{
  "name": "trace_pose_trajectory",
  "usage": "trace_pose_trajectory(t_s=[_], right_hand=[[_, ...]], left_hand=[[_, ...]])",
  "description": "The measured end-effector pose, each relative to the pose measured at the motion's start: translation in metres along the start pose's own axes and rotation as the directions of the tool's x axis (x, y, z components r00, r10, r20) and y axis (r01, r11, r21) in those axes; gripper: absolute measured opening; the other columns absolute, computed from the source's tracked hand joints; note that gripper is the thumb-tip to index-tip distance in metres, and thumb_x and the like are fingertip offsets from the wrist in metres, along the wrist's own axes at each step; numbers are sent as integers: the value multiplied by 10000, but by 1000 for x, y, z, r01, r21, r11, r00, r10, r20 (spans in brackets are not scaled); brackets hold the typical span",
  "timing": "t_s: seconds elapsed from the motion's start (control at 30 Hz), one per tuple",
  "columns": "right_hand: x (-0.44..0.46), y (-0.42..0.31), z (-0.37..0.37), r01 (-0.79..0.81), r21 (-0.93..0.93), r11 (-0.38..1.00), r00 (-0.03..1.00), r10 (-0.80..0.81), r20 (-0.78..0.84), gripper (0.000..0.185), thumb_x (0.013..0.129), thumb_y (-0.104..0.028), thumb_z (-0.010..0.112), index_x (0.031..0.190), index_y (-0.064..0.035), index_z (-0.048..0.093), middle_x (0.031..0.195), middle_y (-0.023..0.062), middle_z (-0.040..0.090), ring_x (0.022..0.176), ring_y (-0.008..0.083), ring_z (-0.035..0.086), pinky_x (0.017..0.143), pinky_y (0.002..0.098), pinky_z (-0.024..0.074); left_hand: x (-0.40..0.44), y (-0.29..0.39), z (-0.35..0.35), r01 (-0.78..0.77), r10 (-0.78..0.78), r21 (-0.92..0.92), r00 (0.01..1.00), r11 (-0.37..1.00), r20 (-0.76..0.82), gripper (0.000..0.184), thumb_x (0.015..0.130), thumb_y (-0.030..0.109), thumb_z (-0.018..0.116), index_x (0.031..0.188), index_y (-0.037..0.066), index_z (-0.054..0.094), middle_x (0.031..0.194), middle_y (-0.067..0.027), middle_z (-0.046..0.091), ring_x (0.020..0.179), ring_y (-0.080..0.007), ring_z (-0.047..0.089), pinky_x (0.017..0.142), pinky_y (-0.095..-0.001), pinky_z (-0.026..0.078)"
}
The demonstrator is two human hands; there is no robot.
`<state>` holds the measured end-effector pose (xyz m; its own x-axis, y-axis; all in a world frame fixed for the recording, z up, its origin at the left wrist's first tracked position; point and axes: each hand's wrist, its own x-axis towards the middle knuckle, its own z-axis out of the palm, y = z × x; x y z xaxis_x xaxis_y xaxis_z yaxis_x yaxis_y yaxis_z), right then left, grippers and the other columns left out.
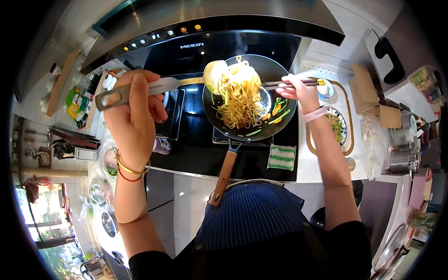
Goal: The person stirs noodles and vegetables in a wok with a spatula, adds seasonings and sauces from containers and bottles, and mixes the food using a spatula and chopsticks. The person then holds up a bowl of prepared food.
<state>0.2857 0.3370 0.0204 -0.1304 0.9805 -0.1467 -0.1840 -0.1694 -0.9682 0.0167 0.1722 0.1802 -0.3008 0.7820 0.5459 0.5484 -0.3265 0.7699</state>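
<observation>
My left hand (140, 100) is closed round the metal handle of a spatula (163, 85), whose pale head is at the left side of the noodles. Chopsticks (310, 82) are gripped in my right hand (301, 93), their tips reaching into the noodles from the right. The noodles (240, 93) are lifted in a tall clump between the two tools, over a dark pan (275, 70). Orange and green vegetable pieces (278, 112) lie in the pan's right part. Its wooden handle (224, 177) points toward my apron, with neither hand on it.
A range hood (233, 25) spans above the black stove (186, 156). A green-striped cloth (282, 157) lies at the stove's front right. On the right counter are a patterned plate of food (344, 126) and a small bowl (328, 88); bottles (109, 82) stand at left.
</observation>
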Motion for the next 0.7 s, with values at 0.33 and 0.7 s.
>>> trace_pose_trajectory(t_s=[0.33, 0.7], right_hand=[[-62, 77, 32, 839, -363, 406, 457, -162, 875, 71, 808, -86, 579, 876, -91, 601, 770, 63, 573, 706, 226, 609, 603, 318, 509], [25, 57, -25, 571, -623, 535, 819, -426, 385, 175, 881, -148, 543, 877, 9, 621, 794, 152, 620, 679, 236, 620, 620, 326, 494]], left_hand=[[-12, -52, 12, 98, -97, 26, 994, 995, -52, 245, 963, 147, 441, 851, -16, 585, 574, -34, 526, 414, -53, 489, 375, -173, 341], [-27, -94, 39, 133, -138, 107, 989, 985, 43, 258, 972, 169, 414, 867, -1, 578, 544, -32, 523, 412, -60, 489, 387, -187, 354]])
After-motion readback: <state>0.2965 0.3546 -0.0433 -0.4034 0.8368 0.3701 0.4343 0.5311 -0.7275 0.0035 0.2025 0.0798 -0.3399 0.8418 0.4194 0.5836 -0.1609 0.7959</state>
